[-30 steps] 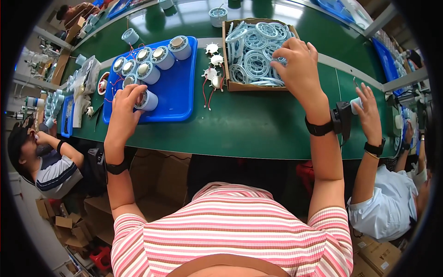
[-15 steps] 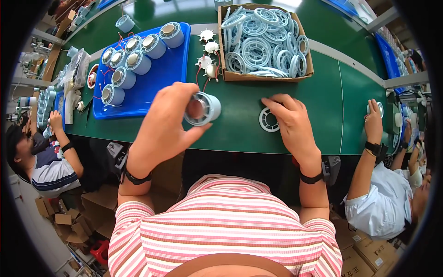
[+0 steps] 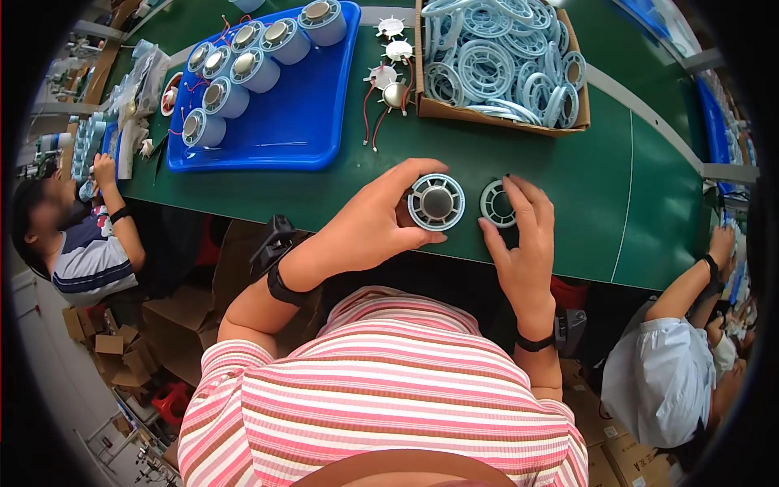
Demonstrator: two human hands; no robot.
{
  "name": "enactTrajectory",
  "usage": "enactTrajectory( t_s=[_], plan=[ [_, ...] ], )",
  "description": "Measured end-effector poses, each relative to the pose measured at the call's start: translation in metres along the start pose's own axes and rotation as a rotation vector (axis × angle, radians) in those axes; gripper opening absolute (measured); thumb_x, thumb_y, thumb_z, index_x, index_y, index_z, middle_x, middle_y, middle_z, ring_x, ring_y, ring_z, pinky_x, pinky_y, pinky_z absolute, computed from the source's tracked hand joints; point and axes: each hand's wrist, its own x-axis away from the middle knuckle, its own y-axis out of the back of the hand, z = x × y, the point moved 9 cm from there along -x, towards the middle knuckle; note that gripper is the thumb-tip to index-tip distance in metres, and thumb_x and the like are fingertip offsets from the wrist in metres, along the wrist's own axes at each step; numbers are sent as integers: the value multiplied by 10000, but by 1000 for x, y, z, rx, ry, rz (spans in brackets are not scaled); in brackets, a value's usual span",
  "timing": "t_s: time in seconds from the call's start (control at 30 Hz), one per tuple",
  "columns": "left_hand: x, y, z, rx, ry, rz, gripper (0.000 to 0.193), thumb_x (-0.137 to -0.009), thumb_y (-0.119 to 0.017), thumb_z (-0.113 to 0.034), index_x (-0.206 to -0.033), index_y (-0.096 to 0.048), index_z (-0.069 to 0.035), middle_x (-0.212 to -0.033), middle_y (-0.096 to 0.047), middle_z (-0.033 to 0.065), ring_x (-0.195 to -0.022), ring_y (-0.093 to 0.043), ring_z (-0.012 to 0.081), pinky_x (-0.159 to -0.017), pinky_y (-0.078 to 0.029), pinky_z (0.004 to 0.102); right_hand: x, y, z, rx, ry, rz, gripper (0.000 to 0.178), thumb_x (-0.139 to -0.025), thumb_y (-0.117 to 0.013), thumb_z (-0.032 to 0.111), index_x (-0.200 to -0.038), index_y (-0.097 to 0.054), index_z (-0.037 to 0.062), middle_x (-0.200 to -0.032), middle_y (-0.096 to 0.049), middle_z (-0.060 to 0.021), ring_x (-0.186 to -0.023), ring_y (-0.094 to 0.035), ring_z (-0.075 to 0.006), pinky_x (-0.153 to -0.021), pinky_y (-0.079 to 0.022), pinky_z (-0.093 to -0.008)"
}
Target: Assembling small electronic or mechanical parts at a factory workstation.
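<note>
Your left hand [image 3: 369, 215] curls thumb and fingers around the side of a light-blue housing [image 3: 436, 202], its open spoked face and grey metal centre turned up. Your right hand [image 3: 523, 235] pinches a pale spoked ring [image 3: 497, 204] between thumb and forefinger; whether the ring rests on the table or is lifted, you can't tell from this angle. The two pieces are apart, with a narrow gap between them. Take the blue tray [image 3: 276, 148] as your landmark: both pieces are to its right and nearer you, close to the table's front edge. Green surface lies open between tray and housing, and more to the tray's far right, past your right hand. Just right of the tray are white parts with red wires [image 3: 384, 77], then a cardboard box [image 3: 458, 112] heaped with rings. The green table [image 3: 600, 203] runs on behind the tray; one co-worker [image 3: 93, 252] sits to its left, another [image 3: 661, 373] well to its right. Your left forearm slants inward; your right stands steeper, both wrists strapped in black.
</note>
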Motion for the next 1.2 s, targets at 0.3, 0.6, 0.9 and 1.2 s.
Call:
enactTrajectory(
  t_s=[0.3, 0.6, 0.9, 1.2],
  plan=[
    [-6, -27, 19, 411, 301, 210, 689, -806, -727, 75, -1432, -476, -70, -1156, -658, 79, -915, -696, 136, -731, -581, 275, -25, 4, 41, -524, 14, 71, 782, -730, -802, -46, -1432, -467, 36, -1372, -602, -145, -1260, -596, -286, -1097, -449, -388],
    [-6, -36, 16, 432, 157, 179, 701, -823, -697, 72, -1472, -471, -65, -1233, -622, 77, -1091, -647, 132, -853, -585, 286, -22, 0, 46, -423, 32, 119, 774, -729, -809, -42, -1420, -468, 32, -1333, -635, -134, -1271, -598, -266, -1098, -450, -391],
    [-7, -34, 13, 830, 432, 390, 596, -955, -673, -75, -1499, -434, -22, -1320, -602, 97, -1181, -629, 190, -980, -568, 335, -26, -2, 36, -432, 35, 178, 699, -738, -808, -27, -1361, -496, 31, -1320, -643, -130, -1262, -603, -266, -1152, -393, -410],
    [-5, -26, 14, 777, 458, 315, 509, -1014, -640, -164, -1479, -479, -33, -1261, -642, 116, -1104, -682, 206, -877, -623, 321, -27, -4, 44, -494, 40, 162, 724, -730, -797, -33, -1380, -487, 38, -1338, -627, -123, -1245, -604, -277, -1130, -415, -418]
  ],
)
